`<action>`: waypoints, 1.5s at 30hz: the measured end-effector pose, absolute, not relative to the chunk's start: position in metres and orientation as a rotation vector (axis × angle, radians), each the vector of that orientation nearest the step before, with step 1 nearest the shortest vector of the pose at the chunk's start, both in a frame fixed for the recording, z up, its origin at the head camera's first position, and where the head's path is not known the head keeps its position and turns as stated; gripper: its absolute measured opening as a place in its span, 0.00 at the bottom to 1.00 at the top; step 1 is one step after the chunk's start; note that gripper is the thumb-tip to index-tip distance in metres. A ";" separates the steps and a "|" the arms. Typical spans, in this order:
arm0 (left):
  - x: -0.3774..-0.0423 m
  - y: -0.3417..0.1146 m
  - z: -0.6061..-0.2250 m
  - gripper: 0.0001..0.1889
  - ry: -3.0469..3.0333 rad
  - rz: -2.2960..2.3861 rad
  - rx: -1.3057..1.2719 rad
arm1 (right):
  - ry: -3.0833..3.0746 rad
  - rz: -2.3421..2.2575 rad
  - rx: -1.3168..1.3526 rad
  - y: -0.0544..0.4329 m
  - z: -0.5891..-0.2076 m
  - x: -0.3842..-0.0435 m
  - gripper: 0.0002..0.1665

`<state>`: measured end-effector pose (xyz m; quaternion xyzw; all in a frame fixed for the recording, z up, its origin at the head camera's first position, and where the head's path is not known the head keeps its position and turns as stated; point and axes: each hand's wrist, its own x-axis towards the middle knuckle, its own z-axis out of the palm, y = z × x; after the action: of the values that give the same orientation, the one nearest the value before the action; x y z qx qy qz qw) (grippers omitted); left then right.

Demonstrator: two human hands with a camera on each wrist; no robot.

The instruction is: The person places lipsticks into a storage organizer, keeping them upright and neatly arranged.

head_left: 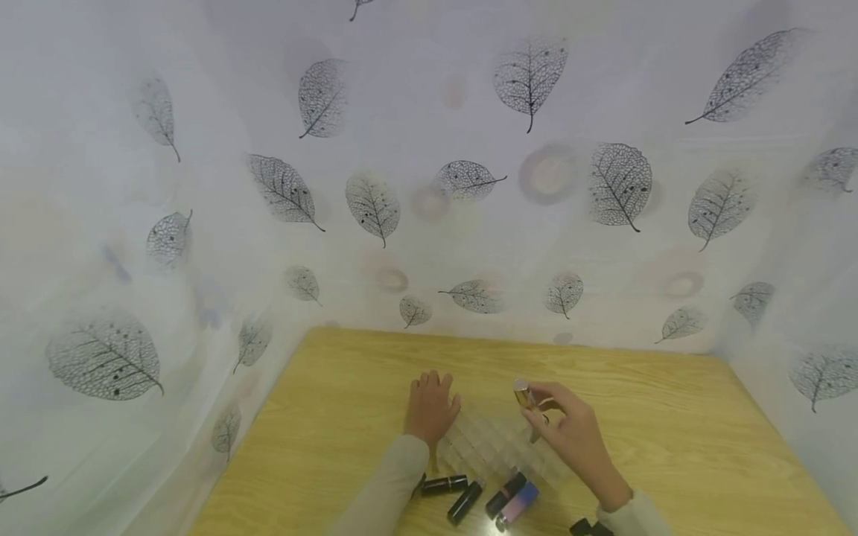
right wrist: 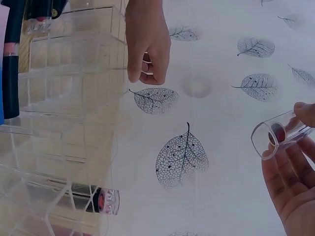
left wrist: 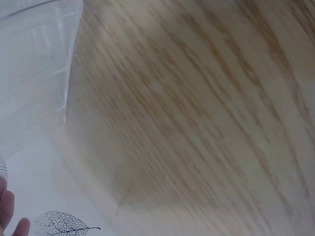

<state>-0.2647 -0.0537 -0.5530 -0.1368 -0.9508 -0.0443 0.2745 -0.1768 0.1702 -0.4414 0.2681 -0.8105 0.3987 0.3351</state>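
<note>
My right hand [head_left: 573,432] grips a lipstick tube [head_left: 523,393] between fingers and thumb, raised above the clear organizer [head_left: 479,447]. In the right wrist view the tube has a see-through end with dark red inside. At the organizer's far left rests my left hand [head_left: 431,408], its fingers loosely bent and nothing held in them. The left wrist view catches only some fingertips [left wrist: 7,204] at the lower left edge. A dark lipstick with a clear end [right wrist: 106,200] lies within a compartment of the organizer.
On the near side lie black lipstick tubes [head_left: 465,502] and a pink-and-blue tube [head_left: 518,506]. More dark pieces [head_left: 590,528] sit at the bottom edge, by the right sleeve. A leaf-printed white sheet [head_left: 436,246] surrounds the wood-grain table [head_left: 697,439] at back and sides.
</note>
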 end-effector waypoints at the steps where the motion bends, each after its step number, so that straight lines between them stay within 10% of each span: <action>1: -0.266 -0.054 -0.554 0.14 -2.550 -0.107 -0.371 | -2.117 1.055 0.687 0.171 -0.442 -0.177 0.28; 45: -0.176 0.022 -0.473 0.17 -2.309 -0.601 -0.680 | -2.186 1.312 0.531 0.168 -0.444 -0.165 0.27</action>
<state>-0.1764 0.0219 -0.4729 -0.2594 -0.8803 -0.2292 0.3243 -0.1648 0.1682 -0.4439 0.1967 -0.8093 0.4857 0.2655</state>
